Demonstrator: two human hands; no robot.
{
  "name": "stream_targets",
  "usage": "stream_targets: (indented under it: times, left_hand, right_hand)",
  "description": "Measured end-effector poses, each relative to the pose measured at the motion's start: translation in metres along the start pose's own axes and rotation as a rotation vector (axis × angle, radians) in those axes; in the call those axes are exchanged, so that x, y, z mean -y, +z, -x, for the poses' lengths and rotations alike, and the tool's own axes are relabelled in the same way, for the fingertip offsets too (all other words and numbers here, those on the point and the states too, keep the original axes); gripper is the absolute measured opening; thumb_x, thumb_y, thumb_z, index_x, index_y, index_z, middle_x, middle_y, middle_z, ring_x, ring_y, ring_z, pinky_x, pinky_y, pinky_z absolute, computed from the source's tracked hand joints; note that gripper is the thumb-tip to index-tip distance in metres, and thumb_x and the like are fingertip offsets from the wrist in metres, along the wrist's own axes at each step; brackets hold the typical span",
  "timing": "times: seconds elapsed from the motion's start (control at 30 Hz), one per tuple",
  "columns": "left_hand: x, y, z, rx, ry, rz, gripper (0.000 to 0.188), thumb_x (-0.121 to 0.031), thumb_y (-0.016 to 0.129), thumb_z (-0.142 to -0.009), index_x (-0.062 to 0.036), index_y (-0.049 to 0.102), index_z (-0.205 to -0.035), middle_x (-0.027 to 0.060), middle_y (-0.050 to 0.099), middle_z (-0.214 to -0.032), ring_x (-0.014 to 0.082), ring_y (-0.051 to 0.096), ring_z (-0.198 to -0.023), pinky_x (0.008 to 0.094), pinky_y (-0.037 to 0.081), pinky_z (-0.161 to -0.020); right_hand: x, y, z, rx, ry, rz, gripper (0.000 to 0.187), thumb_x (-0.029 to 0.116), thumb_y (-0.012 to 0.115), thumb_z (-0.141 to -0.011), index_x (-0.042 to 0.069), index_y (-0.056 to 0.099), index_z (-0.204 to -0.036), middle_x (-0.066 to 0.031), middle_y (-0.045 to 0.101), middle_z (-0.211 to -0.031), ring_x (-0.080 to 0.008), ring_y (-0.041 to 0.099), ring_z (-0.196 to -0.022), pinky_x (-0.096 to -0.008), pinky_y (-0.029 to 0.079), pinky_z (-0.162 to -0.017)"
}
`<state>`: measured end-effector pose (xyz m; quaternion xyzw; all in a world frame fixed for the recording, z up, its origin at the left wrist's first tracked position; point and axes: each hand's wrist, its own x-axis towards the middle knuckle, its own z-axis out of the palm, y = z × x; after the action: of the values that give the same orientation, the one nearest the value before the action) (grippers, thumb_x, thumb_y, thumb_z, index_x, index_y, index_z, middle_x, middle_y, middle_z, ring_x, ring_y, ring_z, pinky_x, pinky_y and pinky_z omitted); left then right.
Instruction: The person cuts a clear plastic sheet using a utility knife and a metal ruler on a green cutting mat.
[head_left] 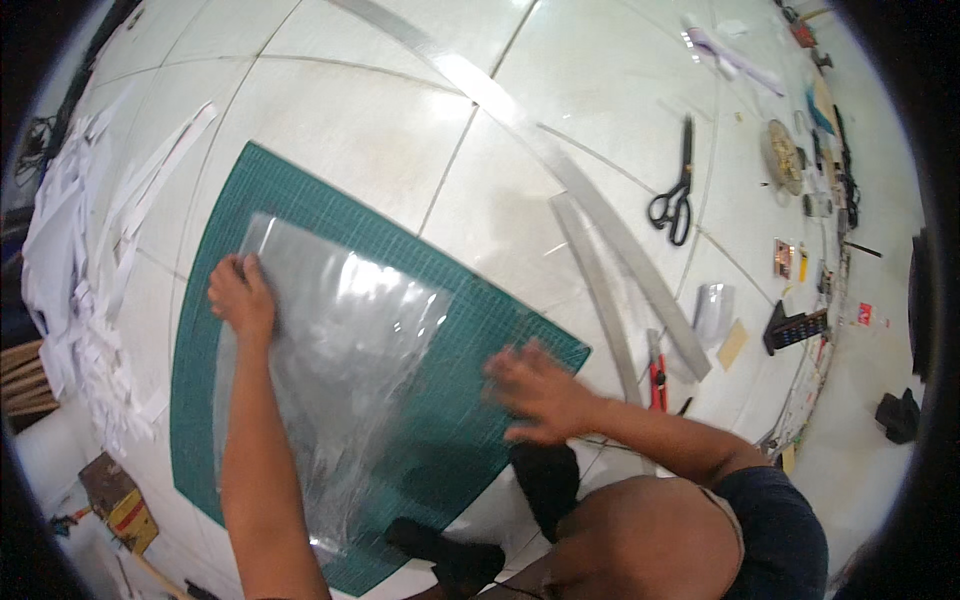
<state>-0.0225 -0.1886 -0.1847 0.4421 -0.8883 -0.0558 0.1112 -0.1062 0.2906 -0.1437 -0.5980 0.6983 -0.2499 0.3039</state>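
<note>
**Partner:** Step in hand?

**Me:** Setting the clear plastic sheet (340, 350) flat, by my reading. It lies on the green cutting mat (450, 400), left of centre, slightly slanted. Mat is down on the white tiled floor (370, 130). Glare along the upper part; wrinkles toward the end nearest me.

**Partner:** Left fingers?

**Me:** My left hand (243, 292) is at the sheet's left edge, near the far corner. Fingers bent and close together, thumb over the film. Pinching the edge or only pressing it down: cannot tell.

**Partner:** Right?

**Me:** My right hand (540, 390) is blurred, fingers spread wide, nothing in them. It is over the mat's right side, apart from the sheet. Touching the mat or just above: cannot tell.

**Partner:** What does the next move call for?

**Me:** My judgement: left keeps that edge anchored, right sweeps the creases out with a flat palm, lightly. Thin film looks likely to slip or ruck up if pushed.

**Partner:** Tools within reach?

**Me:** Long metal ruler (620, 232) and a shorter metal strip (598, 290), off the mat's right corner. Red utility knife (657, 385) just beside them. Black-handled scissors (685, 180) farther out. None in my fingers.
</note>
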Motion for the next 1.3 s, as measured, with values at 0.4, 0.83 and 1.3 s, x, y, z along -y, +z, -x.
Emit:
stream_targets:
  times: [0.4, 0.83, 1.3]
  left_hand:
    - [-0.059, -0.008, 0.039, 0.049, 0.191, 0.127, 0.038, -0.036, 0.052, -0.102, -0.003, 0.061, -0.119, 0.0169, 0.06, -0.116, 0.0366, 0.053, -0.111, 0.0523, 0.037, -0.098]
    - [-0.011, -0.044, 0.076, 0.011, 0.091, -0.002, 0.036, -0.035, 0.056, -0.097, -0.0054, 0.065, -0.115, 0.016, 0.061, -0.114, 0.0366, 0.054, -0.111, 0.0499, 0.038, -0.099]
    - [0.038, -0.061, 0.088, 0.063, -0.058, 0.003, 0.034, -0.035, 0.061, -0.096, -0.0064, 0.062, -0.114, 0.0167, 0.059, -0.116, 0.0372, 0.054, -0.111, 0.0511, 0.041, -0.098]
  right_hand:
    - [0.032, -0.027, 0.08, -0.594, 0.801, -0.035, 0.038, 0.015, 0.074, -0.087, 0.0, 0.058, -0.118, -0.0199, 0.058, -0.106, -0.036, 0.06, -0.098, -0.0408, 0.05, -0.086]
    - [0.036, 0.024, 0.165, -0.557, 1.145, 0.156, 0.032, 0.02, 0.072, -0.089, -0.001, 0.054, -0.104, -0.0199, 0.056, -0.102, -0.0355, 0.058, -0.09, -0.0465, 0.046, -0.08]
    - [0.045, -0.02, 0.054, -0.799, 0.608, -0.409, 0.024, 0.007, 0.059, -0.097, 0.0, 0.062, -0.12, -0.017, 0.062, -0.097, -0.027, 0.064, -0.091, -0.0363, 0.051, -0.08]
